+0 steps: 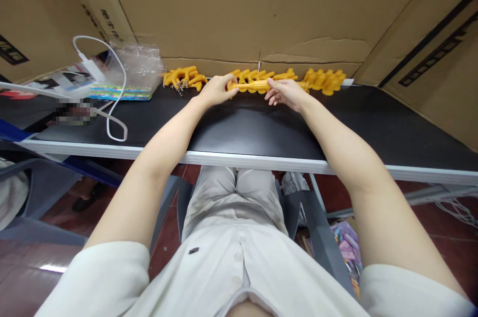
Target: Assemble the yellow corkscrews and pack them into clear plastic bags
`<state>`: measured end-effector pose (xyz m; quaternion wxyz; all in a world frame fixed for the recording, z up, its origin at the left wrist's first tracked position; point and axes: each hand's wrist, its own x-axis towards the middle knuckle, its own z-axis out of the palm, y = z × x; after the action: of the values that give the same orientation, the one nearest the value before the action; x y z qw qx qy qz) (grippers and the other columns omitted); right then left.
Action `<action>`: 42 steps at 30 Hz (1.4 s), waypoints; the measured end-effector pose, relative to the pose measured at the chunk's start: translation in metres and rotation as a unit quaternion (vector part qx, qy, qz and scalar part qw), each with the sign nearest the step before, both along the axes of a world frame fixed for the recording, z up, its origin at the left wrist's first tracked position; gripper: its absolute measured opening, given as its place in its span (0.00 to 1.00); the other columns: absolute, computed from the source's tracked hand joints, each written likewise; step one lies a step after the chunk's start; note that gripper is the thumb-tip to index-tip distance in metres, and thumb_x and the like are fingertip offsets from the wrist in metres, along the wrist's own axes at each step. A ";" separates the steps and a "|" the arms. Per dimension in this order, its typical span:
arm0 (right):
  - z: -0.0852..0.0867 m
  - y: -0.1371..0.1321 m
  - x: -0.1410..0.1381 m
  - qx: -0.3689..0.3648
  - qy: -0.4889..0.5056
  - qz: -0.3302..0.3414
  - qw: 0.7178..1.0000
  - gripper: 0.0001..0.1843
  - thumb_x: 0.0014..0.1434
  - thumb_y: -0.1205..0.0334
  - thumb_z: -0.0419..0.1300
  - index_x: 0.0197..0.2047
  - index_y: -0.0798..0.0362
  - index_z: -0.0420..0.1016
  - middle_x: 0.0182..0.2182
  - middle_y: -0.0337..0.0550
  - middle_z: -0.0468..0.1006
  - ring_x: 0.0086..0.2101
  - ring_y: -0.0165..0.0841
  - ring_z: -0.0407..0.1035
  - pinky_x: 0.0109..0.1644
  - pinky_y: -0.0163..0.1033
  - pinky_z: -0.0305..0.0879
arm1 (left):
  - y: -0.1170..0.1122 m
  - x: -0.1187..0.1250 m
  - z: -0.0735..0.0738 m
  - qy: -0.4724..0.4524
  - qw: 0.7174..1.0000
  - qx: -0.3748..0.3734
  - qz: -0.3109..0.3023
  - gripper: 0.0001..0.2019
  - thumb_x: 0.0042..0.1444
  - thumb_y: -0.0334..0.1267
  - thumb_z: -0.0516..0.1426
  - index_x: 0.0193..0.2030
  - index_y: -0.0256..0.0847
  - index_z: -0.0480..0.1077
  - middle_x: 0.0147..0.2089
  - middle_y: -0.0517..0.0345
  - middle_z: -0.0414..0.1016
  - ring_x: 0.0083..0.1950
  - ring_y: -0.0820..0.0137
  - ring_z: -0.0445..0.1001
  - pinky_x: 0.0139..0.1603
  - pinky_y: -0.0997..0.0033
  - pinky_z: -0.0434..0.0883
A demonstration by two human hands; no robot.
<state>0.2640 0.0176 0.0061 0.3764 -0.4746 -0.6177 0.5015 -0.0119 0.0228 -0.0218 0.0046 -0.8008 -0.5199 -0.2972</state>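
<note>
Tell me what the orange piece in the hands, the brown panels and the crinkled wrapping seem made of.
Orange piece: probably moulded plastic, smooth and slightly glossy, with pale highlights.
Brown panels: likely cardboard, matte, with creases and printed lettering.
Crinkled wrapping: apparently clear plastic film, judging by its shiny wrinkles and see-through look.
</note>
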 end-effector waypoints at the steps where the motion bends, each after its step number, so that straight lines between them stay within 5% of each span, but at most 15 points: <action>1: -0.001 0.002 0.000 -0.003 -0.007 -0.006 1.000 0.25 0.73 0.39 0.70 0.43 0.54 0.74 0.25 0.42 0.80 0.20 0.27 0.72 0.23 0.28 0.66 | -0.001 0.001 0.000 0.004 1.000 0.002 -0.001 0.14 0.67 0.41 0.61 0.56 0.42 0.80 0.41 0.54 0.82 0.44 0.61 0.78 0.55 0.63 0.74; 15: -0.016 0.021 -0.007 -0.007 -0.059 -0.061 0.996 0.46 0.64 0.13 0.56 0.41 0.54 0.79 0.17 0.41 0.70 0.15 0.29 0.64 0.18 0.33 0.62 | -0.002 0.004 0.000 -0.003 1.000 -0.008 0.005 0.14 0.68 0.42 0.62 0.57 0.43 0.79 0.40 0.55 0.81 0.43 0.63 0.77 0.55 0.64 0.74; 21: -0.002 0.005 -0.009 -0.057 -0.046 -0.033 0.997 0.40 0.71 0.20 0.56 0.49 0.53 0.79 0.24 0.44 0.79 0.15 0.30 0.66 0.17 0.34 0.62 | 0.001 0.001 -0.001 -0.028 0.999 -0.022 0.001 0.14 0.67 0.43 0.62 0.56 0.44 0.81 0.39 0.55 0.80 0.46 0.59 0.79 0.60 0.60 0.74; 28: 0.002 -0.006 -0.008 -0.038 0.031 0.008 0.999 0.14 0.76 0.52 0.69 0.48 0.53 0.72 0.33 0.44 0.85 0.19 0.27 0.70 0.19 0.30 0.65 | -0.007 0.004 0.005 -0.026 0.999 -0.037 0.022 0.15 0.67 0.41 0.61 0.57 0.42 0.80 0.41 0.53 0.82 0.48 0.58 0.79 0.61 0.59 0.74; 37: -0.003 -0.001 -0.014 -0.021 0.004 -0.012 1.000 0.27 0.72 0.35 0.69 0.47 0.53 0.74 0.23 0.39 0.78 0.14 0.25 0.62 0.16 0.29 0.56 | -0.004 0.004 0.002 -0.016 0.999 -0.029 0.021 0.16 0.66 0.45 0.63 0.56 0.42 0.79 0.42 0.51 0.82 0.50 0.55 0.81 0.58 0.59 0.75; 42: -0.003 -0.002 -0.016 -0.027 -0.007 -0.021 0.999 0.28 0.73 0.33 0.67 0.48 0.53 0.74 0.22 0.39 0.78 0.13 0.25 0.60 0.15 0.29 0.55 | -0.004 0.004 0.003 -0.021 0.999 -0.027 0.017 0.17 0.64 0.50 0.66 0.54 0.43 0.79 0.43 0.52 0.83 0.47 0.56 0.81 0.54 0.61 0.74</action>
<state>0.2481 0.0152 0.0035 0.3696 -0.5009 -0.5963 0.5070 -0.0082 0.0189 -0.0190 -0.0227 -0.7855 -0.5411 -0.2995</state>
